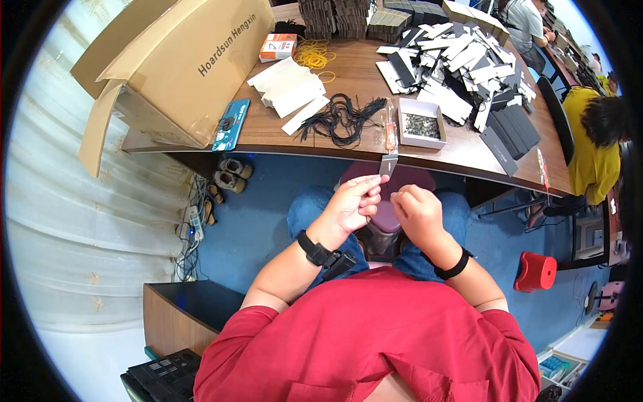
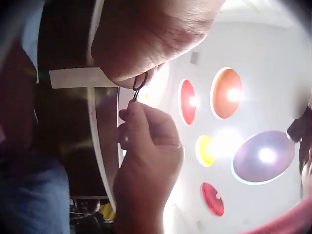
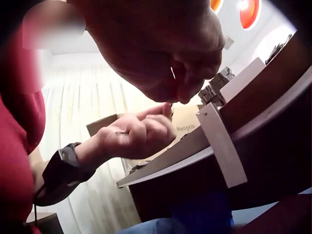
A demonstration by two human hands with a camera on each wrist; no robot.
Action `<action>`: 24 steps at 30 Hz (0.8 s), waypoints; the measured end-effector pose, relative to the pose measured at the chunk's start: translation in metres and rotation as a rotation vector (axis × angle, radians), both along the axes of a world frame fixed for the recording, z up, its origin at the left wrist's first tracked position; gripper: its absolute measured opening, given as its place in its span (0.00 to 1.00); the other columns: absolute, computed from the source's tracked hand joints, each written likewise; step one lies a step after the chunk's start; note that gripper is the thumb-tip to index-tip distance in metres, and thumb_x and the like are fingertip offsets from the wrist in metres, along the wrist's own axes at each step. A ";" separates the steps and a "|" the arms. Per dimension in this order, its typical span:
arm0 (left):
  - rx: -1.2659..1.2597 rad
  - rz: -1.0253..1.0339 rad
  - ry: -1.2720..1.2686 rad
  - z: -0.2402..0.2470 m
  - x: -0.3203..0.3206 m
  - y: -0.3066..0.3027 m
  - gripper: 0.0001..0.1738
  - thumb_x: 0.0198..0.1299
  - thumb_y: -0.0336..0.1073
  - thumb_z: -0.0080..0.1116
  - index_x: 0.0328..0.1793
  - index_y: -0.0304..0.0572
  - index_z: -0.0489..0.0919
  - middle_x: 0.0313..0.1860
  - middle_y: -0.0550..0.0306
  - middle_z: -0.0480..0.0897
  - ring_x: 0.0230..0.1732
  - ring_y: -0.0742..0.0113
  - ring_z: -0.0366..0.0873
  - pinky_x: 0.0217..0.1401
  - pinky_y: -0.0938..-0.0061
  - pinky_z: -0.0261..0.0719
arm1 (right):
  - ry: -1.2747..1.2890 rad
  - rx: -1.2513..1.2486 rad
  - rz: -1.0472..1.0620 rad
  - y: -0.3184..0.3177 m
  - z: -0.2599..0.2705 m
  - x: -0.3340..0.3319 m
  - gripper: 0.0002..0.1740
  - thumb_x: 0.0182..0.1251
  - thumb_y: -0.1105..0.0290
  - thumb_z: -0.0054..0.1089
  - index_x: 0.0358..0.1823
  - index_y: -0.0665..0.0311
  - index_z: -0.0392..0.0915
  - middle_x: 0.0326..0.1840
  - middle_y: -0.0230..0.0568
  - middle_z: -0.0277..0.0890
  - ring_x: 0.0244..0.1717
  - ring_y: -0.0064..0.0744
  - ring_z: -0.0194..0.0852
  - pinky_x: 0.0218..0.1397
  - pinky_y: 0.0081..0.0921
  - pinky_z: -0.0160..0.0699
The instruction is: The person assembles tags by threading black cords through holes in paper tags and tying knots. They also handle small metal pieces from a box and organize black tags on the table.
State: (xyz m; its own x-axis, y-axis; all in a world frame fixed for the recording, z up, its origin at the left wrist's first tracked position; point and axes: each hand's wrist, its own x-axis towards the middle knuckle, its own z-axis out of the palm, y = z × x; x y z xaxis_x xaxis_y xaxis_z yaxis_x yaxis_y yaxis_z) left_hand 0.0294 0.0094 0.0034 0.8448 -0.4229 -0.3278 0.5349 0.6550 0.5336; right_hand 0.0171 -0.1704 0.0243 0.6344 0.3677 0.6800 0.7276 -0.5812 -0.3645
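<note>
My left hand (image 1: 353, 204) pinches a narrow hang tag (image 1: 388, 165) by its end, over my lap in front of the table edge. The tag looks dark in the head view; its pale side (image 3: 223, 146) and a small hole show in the right wrist view. A thin black cord (image 2: 140, 81) forms a small loop at the left fingertips in the left wrist view. My right hand (image 1: 418, 213), close beside the left, pinches the cord's lower end between thumb and forefinger.
On the table lie black cords (image 1: 341, 120), a white box of small dark pieces (image 1: 420, 106), a heap of tags (image 1: 462, 63), white paper (image 1: 288, 87) and yellow rubber bands (image 1: 313, 55). A large cardboard box (image 1: 194, 74) stands left. A purple stool (image 1: 395, 194) is below the hands.
</note>
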 end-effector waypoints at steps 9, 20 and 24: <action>0.967 0.231 -0.840 0.009 -0.017 -0.016 0.06 0.56 0.27 0.60 0.38 0.32 0.80 0.28 0.60 0.74 0.32 0.75 0.73 0.33 0.80 0.72 | 0.229 0.185 0.061 -0.001 0.016 0.014 0.05 0.48 0.77 0.67 0.29 0.64 0.81 0.29 0.40 0.76 0.31 0.37 0.79 0.33 0.28 0.78; 0.826 0.228 -0.661 -0.007 -0.016 -0.022 0.03 0.56 0.24 0.58 0.36 0.34 0.76 0.32 0.63 0.75 0.32 0.79 0.72 0.35 0.82 0.72 | 0.856 0.328 0.173 -0.005 0.008 0.010 0.01 0.59 0.77 0.60 0.31 0.67 0.77 0.28 0.37 0.77 0.24 0.25 0.73 0.28 0.21 0.71; 0.789 0.262 -0.785 0.000 -0.014 -0.018 0.03 0.56 0.23 0.58 0.37 0.32 0.78 0.33 0.60 0.76 0.30 0.76 0.74 0.35 0.81 0.73 | 1.532 0.930 0.445 -0.012 0.005 0.020 0.04 0.63 0.73 0.58 0.31 0.65 0.78 0.27 0.33 0.77 0.20 0.21 0.69 0.25 0.17 0.67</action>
State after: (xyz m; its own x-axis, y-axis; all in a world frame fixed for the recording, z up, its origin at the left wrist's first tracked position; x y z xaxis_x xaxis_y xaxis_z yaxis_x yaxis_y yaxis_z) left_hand 0.0150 -0.0081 0.0038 0.9657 -0.1141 0.2332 -0.2311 0.0316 0.9724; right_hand 0.0366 -0.1825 0.0293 0.7898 0.5498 -0.2720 -0.4852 0.2886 -0.8254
